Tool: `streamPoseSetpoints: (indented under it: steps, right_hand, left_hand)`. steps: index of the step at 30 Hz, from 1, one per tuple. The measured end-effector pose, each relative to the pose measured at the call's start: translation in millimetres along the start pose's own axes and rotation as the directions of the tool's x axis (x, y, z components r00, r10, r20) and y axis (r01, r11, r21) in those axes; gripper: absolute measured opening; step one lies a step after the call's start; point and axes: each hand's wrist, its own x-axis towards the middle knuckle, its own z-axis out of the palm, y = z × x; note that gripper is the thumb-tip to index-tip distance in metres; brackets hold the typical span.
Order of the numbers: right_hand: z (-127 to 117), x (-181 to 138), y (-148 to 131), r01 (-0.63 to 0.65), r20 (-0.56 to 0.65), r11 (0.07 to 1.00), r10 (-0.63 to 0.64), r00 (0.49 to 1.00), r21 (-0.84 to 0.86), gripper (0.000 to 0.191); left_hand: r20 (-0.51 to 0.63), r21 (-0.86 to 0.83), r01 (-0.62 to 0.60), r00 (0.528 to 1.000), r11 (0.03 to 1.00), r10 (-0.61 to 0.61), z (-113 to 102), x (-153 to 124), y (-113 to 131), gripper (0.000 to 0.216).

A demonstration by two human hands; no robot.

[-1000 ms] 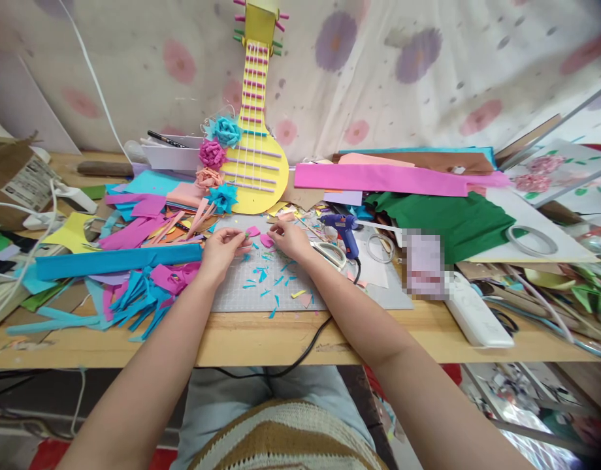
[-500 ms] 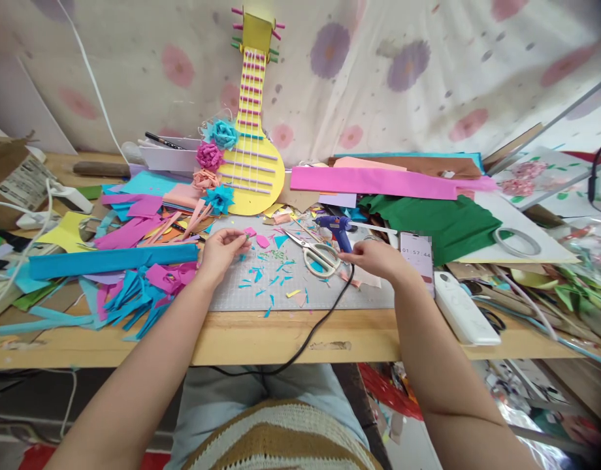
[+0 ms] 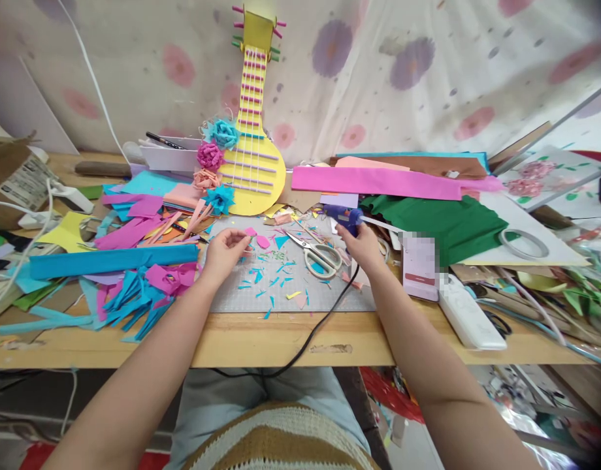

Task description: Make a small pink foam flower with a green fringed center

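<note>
Clutching blue plastic glue gun [image 3: 343, 215] in right hand [image 3: 362, 243] at far edge of grey cutting mat [image 3: 324, 295], pinching small pink paper piece [image 3: 250, 232] in left hand [image 3: 225, 248].

Cutting mat [image 3: 291, 290] lies at front centre of table [image 3: 261, 339]. Scissors [image 3: 319, 256] on mat, right of middle. Glue gun [image 3: 343, 215] just behind scissors, right hand [image 3: 363, 245] around it. Left hand [image 3: 225, 251] at mat's left edge, paper piece [image 3: 246, 243] in its fingertips. Paper guitar [image 3: 255, 150] behind mat, leaning on wall. Phone [image 3: 419, 264] right of mat, remote [image 3: 470, 314] right of phone. Scrap heap [image 3: 134, 287] left of mat.
</note>
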Motion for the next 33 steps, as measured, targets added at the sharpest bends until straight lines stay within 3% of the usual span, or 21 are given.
streamPoseSetpoints:
  steps: [3,5,9,14,21,28,33]
  right_hand:
    - [-7,-9,-20,0.122,0.068,0.941,-0.150,0.986,0.315,0.048]
    - [-6,-16,-38,0.155,0.162,0.911,-0.231,0.959,0.383,0.049]
    - [13,-30,-58,0.176,0.295,0.925,-0.281,0.913,0.335,0.041]
    - [37,-39,-52,0.226,0.283,0.950,-0.283,0.916,0.216,0.038]
    - [41,-43,-45,0.280,0.255,0.944,-0.319,0.913,0.176,0.041]
    - [36,-38,-45,0.253,0.208,0.950,-0.289,0.934,0.183,0.043]
    - [15,-14,-24,0.013,0.081,0.980,-0.029,0.996,0.199,0.047]
  left_hand:
    - [0.014,0.048,-0.048,0.999,0.998,0.048,-1,0,-2,0.030]
    - [0.015,0.089,-0.083,0.997,0.993,0.082,-2,0,-4,0.029]
    - [-0.008,0.155,-0.114,0.993,0.981,0.116,-4,-1,-6,0.027]
    - [-0.025,0.156,-0.097,0.994,0.983,0.103,-3,-1,-5,0.027]
    - [0.008,0.201,-0.101,0.995,0.974,0.101,-4,1,-10,0.026]
    - [-0.018,0.177,-0.070,0.997,0.982,0.075,-5,2,-11,0.025]
    - [-0.049,0.196,-0.062,0.996,0.979,0.073,-5,2,-8,0.022]
